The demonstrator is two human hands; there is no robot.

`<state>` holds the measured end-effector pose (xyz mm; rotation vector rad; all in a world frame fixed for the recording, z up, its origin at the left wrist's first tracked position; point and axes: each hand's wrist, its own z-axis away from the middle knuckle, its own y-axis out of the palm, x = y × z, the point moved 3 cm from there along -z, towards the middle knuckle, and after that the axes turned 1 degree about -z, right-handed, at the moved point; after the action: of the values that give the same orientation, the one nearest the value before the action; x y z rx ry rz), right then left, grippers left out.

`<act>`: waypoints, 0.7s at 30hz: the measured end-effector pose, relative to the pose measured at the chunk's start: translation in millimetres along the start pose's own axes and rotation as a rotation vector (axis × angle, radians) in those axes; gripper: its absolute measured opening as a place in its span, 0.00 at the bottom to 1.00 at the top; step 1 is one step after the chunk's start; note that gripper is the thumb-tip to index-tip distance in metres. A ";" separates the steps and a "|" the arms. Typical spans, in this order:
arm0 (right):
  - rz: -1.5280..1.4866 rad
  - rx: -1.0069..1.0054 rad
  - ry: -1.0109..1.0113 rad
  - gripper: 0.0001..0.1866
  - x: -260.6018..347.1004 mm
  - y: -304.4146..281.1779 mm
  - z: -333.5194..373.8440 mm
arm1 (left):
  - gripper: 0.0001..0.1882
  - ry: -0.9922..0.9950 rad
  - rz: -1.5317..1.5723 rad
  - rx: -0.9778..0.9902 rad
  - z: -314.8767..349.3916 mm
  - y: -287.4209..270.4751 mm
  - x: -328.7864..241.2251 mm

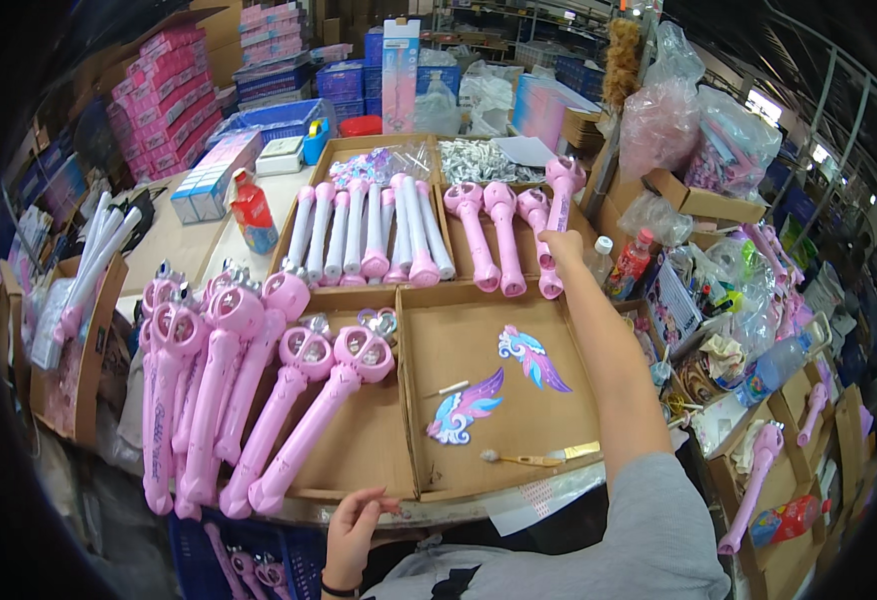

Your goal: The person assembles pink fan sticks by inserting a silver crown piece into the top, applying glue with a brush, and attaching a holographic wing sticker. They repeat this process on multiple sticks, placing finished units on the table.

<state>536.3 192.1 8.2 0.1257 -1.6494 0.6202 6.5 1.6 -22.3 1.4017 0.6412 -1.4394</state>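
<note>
My right hand [561, 247] reaches far into the right back tray and is closed round the handle of a pink toy wand [563, 185]. Beside it lie several similar wands, one of them the pink wand [500, 230]. My left hand [355, 537] is low at the front edge of the table, empty, its fingers loosely apart. In the front right cardboard tray [499, 310] are two blue, pink and purple wing pieces [467, 408] [534, 358], a small white stick [446, 389] and a brush [539, 459]. Several assembled pink wands [309, 430] lie at the front left.
White-and-pink tubes [359, 235] fill the back left tray. Behind are trays of small silvery parts [479, 160] and a blue crate [269, 120]. Red drink bottles [255, 210] [629, 264] stand on either side. Below sits a dark blue basket [299, 550] with wands.
</note>
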 end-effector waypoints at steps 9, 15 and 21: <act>0.327 -0.036 0.005 0.18 -1.8 -4.7 -26.2 | 0.12 -0.075 0.026 0.152 -28.6 23.3 -3.5; 0.875 -0.048 -0.099 0.17 1.1 16.8 -29.9 | 0.11 -0.141 -0.020 0.106 -28.8 36.6 -5.9; 1.102 -0.214 -0.473 0.22 11.2 10.4 4.2 | 0.12 -0.171 -0.035 0.043 -22.5 33.7 -2.7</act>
<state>526.1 201.9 15.3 -0.9150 -2.1745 1.2860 45.8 9.7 -15.4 1.2890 0.5304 -1.5903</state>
